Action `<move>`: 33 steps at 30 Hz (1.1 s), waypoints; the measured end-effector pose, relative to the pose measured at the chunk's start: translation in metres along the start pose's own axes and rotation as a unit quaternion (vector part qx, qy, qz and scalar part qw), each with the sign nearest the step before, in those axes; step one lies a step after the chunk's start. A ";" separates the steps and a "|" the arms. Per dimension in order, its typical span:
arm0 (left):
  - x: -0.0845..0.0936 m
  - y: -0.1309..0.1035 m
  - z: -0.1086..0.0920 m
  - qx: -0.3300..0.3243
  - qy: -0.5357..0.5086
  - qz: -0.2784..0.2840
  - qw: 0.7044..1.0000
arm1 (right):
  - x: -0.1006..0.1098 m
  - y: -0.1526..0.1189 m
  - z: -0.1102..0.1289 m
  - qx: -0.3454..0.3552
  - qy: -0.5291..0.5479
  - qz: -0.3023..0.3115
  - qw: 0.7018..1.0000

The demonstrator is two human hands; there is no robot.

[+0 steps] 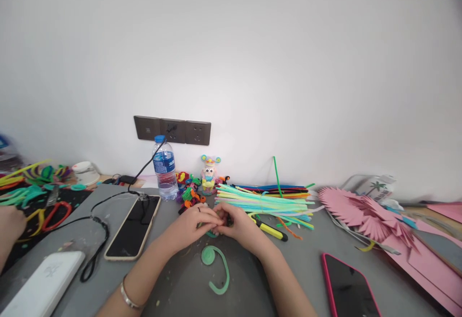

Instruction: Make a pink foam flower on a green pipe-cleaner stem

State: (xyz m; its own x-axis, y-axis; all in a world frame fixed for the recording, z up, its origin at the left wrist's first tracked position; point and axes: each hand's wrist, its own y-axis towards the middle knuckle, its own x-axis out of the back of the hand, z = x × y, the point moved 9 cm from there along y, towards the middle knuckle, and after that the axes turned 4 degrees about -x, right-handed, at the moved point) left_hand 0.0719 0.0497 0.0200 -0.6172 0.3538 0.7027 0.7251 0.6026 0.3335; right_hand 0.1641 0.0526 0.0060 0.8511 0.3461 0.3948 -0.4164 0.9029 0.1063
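Note:
My left hand (197,225) and my right hand (236,225) meet over the middle of the grey table, fingers closed and fingertips together. A bit of green pipe cleaner (211,234) shows just under the fingertips, pinched between the hands; most of it is hidden by the fingers. Nearer to me lies another green pipe cleaner (226,269), one end coiled into a flat spiral and the rest curving round like a hook. Right behind my hands sit a heap of small colourful pipe-cleaner pieces (189,194) and a bundle of pipe cleaners (263,199).
A yellow utility knife (272,230) lies beside my right hand. Phones lie left (133,230) and right (350,285). A water bottle (165,170) and a figurine (209,175) stand near the wall. Pink folded paper (375,220) is at right; scissors (54,216) and another person's hand (10,228) at left.

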 end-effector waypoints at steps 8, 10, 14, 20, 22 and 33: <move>-0.001 -0.001 0.008 0.025 -0.003 0.000 1.000 | -0.001 0.000 -0.001 -0.010 -0.006 0.002 1.000; -0.001 0.000 0.009 0.020 -0.013 -0.003 1.000 | -0.001 0.000 -0.001 -0.010 -0.012 0.000 1.000; 0.001 0.002 0.007 0.010 -0.052 -0.013 0.998 | 0.001 0.001 -0.002 -0.015 -0.015 -0.008 1.000; 0.000 0.003 0.016 0.086 -0.155 -0.021 0.984 | -0.001 0.000 0.002 -0.005 0.003 0.004 1.000; -0.001 0.003 0.018 0.100 -0.193 -0.024 0.976 | 0.000 0.000 0.003 -0.004 0.001 0.004 1.000; -0.005 0.002 0.028 0.125 -0.236 -0.029 0.963 | -0.003 0.001 0.003 0.014 -0.023 0.002 1.000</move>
State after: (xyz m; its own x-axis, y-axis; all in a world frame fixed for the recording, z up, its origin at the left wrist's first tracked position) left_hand 0.0674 0.0691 -0.0004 -0.7671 0.5654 0.3031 0.6258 0.7634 0.1599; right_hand 0.1604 0.0519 0.0076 0.8343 0.3372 0.4361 -0.4294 0.8936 0.1305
